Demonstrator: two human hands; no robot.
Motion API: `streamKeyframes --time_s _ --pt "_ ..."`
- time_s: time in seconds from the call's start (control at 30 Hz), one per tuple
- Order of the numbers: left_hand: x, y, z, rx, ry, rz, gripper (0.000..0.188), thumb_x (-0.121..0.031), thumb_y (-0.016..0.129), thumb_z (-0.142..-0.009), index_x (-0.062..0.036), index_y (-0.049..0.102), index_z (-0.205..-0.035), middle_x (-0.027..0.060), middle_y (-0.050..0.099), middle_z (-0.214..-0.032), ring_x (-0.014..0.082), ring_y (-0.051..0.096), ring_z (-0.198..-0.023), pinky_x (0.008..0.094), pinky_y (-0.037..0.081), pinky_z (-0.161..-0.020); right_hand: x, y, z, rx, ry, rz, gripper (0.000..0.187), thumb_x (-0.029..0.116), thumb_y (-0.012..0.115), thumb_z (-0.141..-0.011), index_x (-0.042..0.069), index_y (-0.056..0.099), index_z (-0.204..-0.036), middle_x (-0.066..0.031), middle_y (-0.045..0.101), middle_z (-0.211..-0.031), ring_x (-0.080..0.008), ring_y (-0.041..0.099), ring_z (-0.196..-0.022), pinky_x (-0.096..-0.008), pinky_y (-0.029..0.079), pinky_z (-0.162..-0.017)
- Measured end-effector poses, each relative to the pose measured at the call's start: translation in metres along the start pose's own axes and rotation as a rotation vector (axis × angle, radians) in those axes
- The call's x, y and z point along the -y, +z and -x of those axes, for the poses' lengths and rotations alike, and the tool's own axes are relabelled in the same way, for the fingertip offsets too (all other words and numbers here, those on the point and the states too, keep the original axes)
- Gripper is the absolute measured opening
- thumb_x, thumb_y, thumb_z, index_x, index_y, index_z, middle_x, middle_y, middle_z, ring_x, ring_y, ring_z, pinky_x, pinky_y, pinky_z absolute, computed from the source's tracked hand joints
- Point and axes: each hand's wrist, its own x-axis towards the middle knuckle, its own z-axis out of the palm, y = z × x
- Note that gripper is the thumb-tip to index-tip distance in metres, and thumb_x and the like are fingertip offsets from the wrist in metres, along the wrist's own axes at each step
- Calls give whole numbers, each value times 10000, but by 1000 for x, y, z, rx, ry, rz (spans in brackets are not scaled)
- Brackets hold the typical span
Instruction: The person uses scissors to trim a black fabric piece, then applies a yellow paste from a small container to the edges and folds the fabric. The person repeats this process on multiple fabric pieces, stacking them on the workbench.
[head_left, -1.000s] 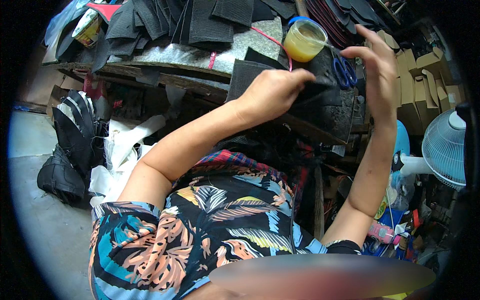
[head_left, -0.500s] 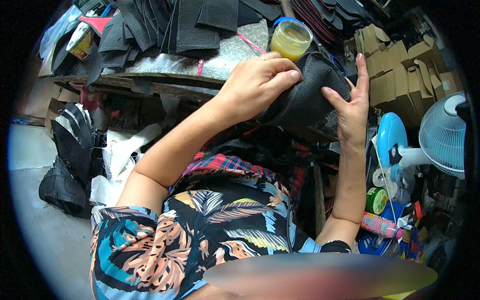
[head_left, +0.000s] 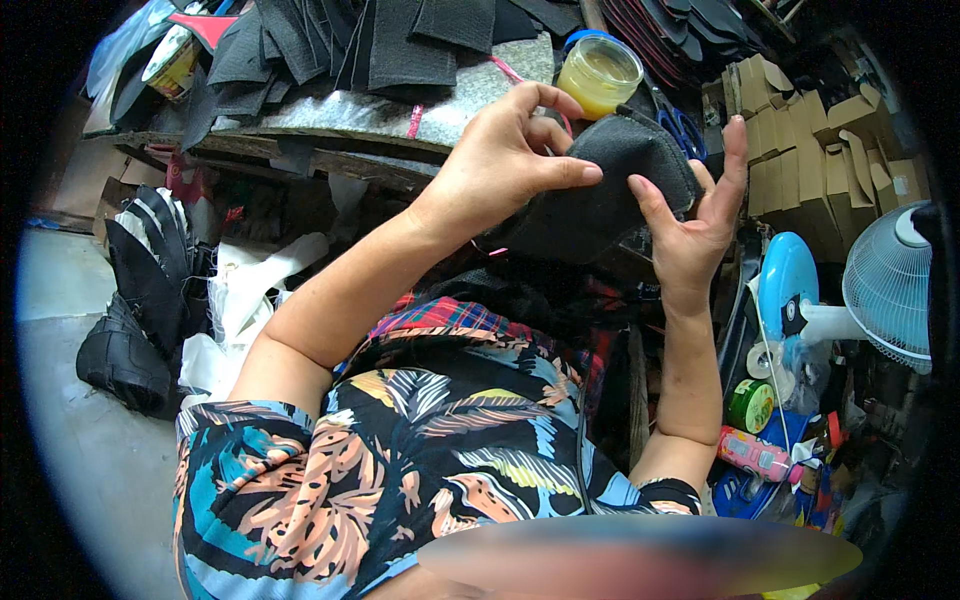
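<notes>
A black stitched piece [head_left: 625,165] with a rounded, folded shape, like a shoe upper, is held up over the front edge of the workbench. My left hand [head_left: 510,145] has its thumb along the piece's left side, and its fingers curl at the upper left edge. On the other side, the thumb of my right hand [head_left: 690,235] presses the front face while the fingers reach behind, one pointing upward. Just beyond the piece stands an open glass jar [head_left: 600,78] of yellowish stuff. Blue-handled scissors [head_left: 680,125] lie to its right.
Dark fabric pieces [head_left: 410,45] are heaped on the workbench [head_left: 440,115]. Cardboard boxes [head_left: 790,155] stand at the far right, with a fan [head_left: 890,285] nearer. Black pieces [head_left: 130,350] and white cloth [head_left: 240,290] lie at lower left.
My left fingers have loosened from a tight pinch and spread along the piece's edge. The piece has turned, showing more of its smooth rounded face, and the scissors show more.
</notes>
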Motion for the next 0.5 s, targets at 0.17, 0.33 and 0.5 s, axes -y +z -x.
streamKeyframes --time_s 0.17,0.33,0.5 --pt "-11 6 16 26 -110 312 589 -68 804 -814 -4 506 -1318 34 713 -895 44 633 -720 172 488 -538 -5 -2 3 -3 40 -59 902 -57 770 -807 45 268 -1550 -109 275 -1620 -190 502 -1300 -366 460 -1057" --pt "-11 -9 15 96 -283 150 489 -131 796 -836 -2 596 -1263 59 707 -1010 83 656 -773 193 530 -629 -5 1 3 34 -42 -20 908 -93 742 -812 37 237 -1555 -126 266 -1619 -223 496 -1313 -373 481 -1049" --pt "5 3 9 180 -77 169 517 -254 844 -798 10 631 -1189 61 703 -986 102 645 -883 257 537 -734 2 11 6 82 -36 -127 903 -36 757 -825 31 231 -1556 -143 268 -1616 -225 542 -1264 -357 501 -1017"
